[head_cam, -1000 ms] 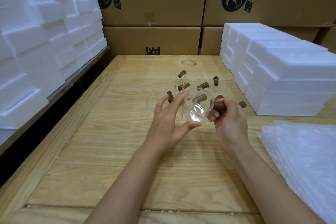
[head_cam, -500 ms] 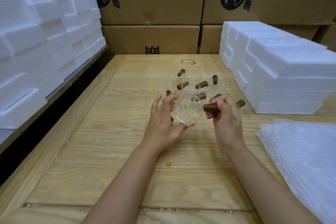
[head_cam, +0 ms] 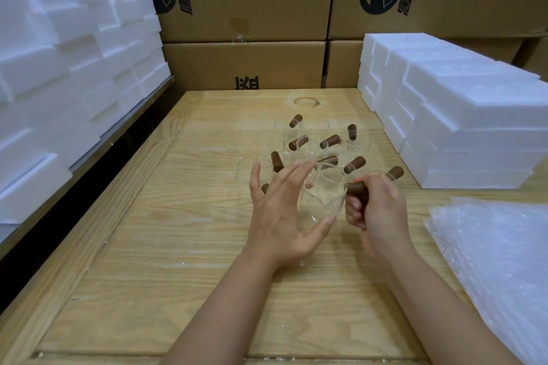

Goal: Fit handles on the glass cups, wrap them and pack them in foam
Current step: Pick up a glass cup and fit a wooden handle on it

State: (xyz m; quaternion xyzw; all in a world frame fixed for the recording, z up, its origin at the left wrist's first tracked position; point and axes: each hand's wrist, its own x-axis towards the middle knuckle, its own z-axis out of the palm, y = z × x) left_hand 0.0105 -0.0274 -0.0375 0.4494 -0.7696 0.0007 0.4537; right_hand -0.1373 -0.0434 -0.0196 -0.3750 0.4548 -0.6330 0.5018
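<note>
1. Above the middle of the pale wooden table (head_cam: 178, 246), I had the clear glass cup (head_cam: 321, 195) lifted off the surface between both hands, just in front of the cluster of other glass cups with brown handles (head_cam: 330, 141).
2. Left hand (head_cam: 278, 213): fingers spread & straight, thumb and fingertips cradling the cup's wall, not curled round it. Right hand (head_cam: 378, 210): fingers curled tight round the brown wooden handle (head_cam: 357, 187), which met the cup's side.
3. Step, by my read: handle-fitting, prob. seating or checking it; wrapping not begun.
4. Next move called for a firm handle, then a sheet off the clear bubble-wrap stack (head_cam: 498, 261) at right; white foam blocks (head_cam: 462, 127) after.
5. Hard to make out: cup rim & handle joint. Glass was near-invisible and fingers covered the joint, so I couldn't tell if it was seated. Bubble wrap was cut off at frame edge.
</note>
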